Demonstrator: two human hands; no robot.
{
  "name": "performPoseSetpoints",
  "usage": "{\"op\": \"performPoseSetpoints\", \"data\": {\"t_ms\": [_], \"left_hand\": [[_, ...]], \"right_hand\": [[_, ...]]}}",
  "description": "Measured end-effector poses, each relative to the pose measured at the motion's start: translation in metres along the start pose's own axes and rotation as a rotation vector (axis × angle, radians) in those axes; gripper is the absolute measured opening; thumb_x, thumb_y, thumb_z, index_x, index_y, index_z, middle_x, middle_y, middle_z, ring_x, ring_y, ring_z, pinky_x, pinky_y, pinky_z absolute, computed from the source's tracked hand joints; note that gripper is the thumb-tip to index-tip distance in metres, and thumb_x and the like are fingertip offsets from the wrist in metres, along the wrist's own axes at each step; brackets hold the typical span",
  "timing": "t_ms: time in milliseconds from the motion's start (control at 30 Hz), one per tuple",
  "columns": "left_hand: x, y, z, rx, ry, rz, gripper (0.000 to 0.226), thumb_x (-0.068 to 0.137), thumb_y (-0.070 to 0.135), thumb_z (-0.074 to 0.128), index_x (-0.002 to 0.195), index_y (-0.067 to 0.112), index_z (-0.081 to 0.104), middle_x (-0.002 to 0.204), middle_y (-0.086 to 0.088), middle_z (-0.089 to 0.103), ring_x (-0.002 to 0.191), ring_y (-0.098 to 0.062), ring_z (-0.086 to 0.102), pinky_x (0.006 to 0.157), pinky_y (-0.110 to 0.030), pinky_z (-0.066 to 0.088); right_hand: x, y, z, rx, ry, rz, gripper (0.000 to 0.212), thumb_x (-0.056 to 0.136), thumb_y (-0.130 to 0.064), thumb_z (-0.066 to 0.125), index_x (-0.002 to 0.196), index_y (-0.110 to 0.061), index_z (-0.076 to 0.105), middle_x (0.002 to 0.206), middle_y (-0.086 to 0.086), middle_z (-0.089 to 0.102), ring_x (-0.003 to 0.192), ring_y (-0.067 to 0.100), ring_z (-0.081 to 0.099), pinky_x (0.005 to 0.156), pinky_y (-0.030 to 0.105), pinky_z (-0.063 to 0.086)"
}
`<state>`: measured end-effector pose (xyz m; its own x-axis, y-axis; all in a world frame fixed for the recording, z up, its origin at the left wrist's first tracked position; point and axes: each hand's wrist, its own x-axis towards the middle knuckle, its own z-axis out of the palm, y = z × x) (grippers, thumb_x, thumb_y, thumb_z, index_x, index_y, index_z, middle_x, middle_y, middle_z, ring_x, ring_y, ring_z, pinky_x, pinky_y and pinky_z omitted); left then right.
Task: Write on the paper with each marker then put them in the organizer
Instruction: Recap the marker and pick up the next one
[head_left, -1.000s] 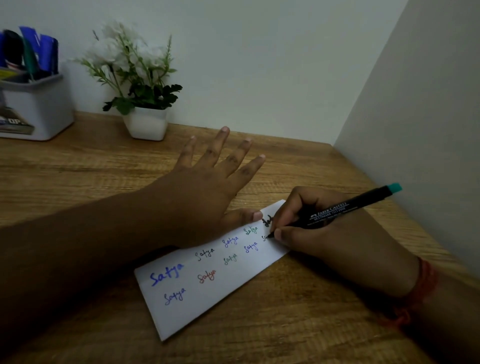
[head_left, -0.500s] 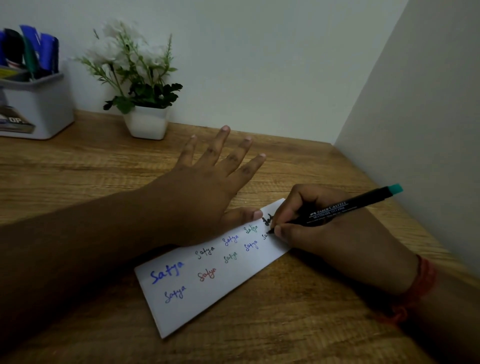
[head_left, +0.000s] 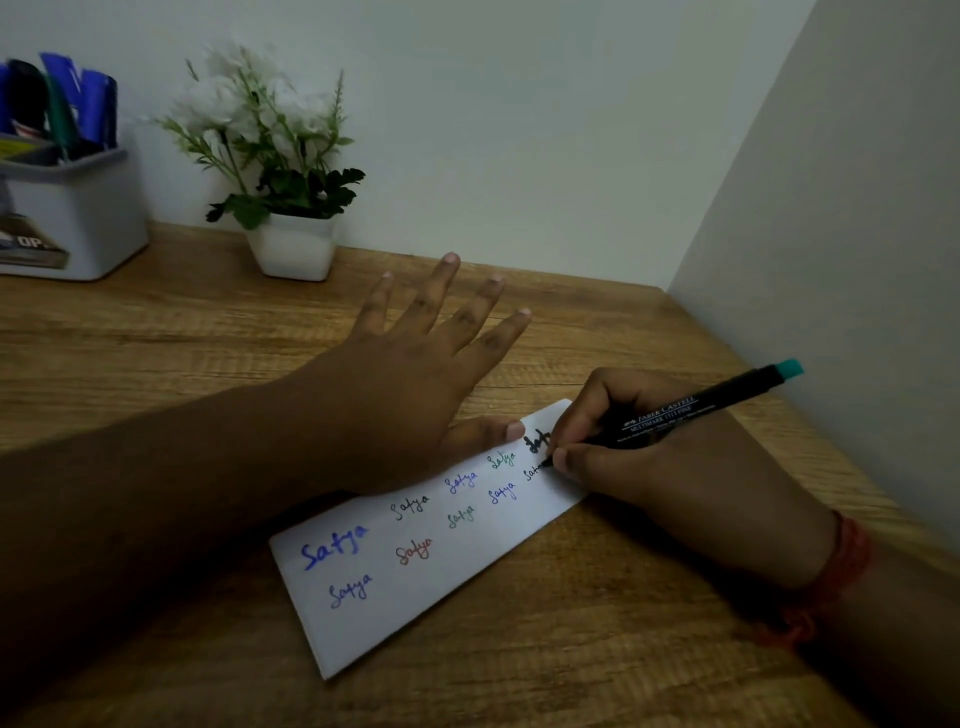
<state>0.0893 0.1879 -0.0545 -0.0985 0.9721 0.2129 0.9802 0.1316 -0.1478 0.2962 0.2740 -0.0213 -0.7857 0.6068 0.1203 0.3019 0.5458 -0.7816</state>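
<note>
A white strip of paper lies slantwise on the wooden desk, covered with several small words in blue, red, green and black ink. My right hand grips a black marker with a teal end, its tip touching the paper's far right end beside a half-written word. My left hand lies flat with fingers spread, its thumb pressing the paper's upper edge. The white organizer stands at the far left by the wall and holds several blue, black and green markers.
A white pot with white flowers stands against the back wall, right of the organizer. A side wall closes the desk on the right, close to the marker's teal end. Bare wooden desk lies between the organizer and my left arm.
The marker tip has crept a little to the right along the lower line, adding letters to the last word. My left hand has stayed flat on the paper.
</note>
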Motion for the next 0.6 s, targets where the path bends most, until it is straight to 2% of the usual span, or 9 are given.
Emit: {"op": "performPoseSetpoints", "data": {"t_ms": [167,467,600], "left_hand": [[0.0002,0.0006,0.0004,0.002,-0.002,0.003,0.083,0.080,0.082,-0.002,0.145,0.038,-0.031,0.157,0.005,-0.035,0.140,-0.024,-0.040,0.116,-0.063,-0.007],[0.0004,0.0016,0.0001,0.007,0.006,0.000,0.083,0.081,0.081,-0.002,0.145,0.038,-0.030,0.157,0.005,-0.035,0.141,-0.025,-0.038,0.116,-0.063,-0.006],[0.0007,0.0008,0.0021,0.004,0.024,0.006,0.083,0.079,0.082,-0.005,0.144,0.038,-0.031,0.157,0.005,-0.034,0.141,-0.025,-0.038,0.116,-0.063,-0.007]], "right_hand": [[0.0002,-0.0004,-0.0017,-0.007,-0.025,-0.023,0.012,0.078,-0.006,0.076,0.072,-0.015,0.071,0.083,0.001,0.076,0.083,0.021,0.070,0.073,0.035,0.055],[0.0019,0.0025,-0.0013,-0.001,-0.001,0.000,0.009,0.080,-0.011,0.076,0.075,-0.016,0.071,0.084,0.003,0.075,0.082,0.025,0.068,0.068,0.039,0.054],[0.0028,0.0047,-0.0012,-0.006,0.001,0.001,0.008,0.080,-0.011,0.076,0.076,-0.016,0.071,0.082,0.001,0.075,0.079,0.023,0.068,0.062,0.030,0.052]]}}
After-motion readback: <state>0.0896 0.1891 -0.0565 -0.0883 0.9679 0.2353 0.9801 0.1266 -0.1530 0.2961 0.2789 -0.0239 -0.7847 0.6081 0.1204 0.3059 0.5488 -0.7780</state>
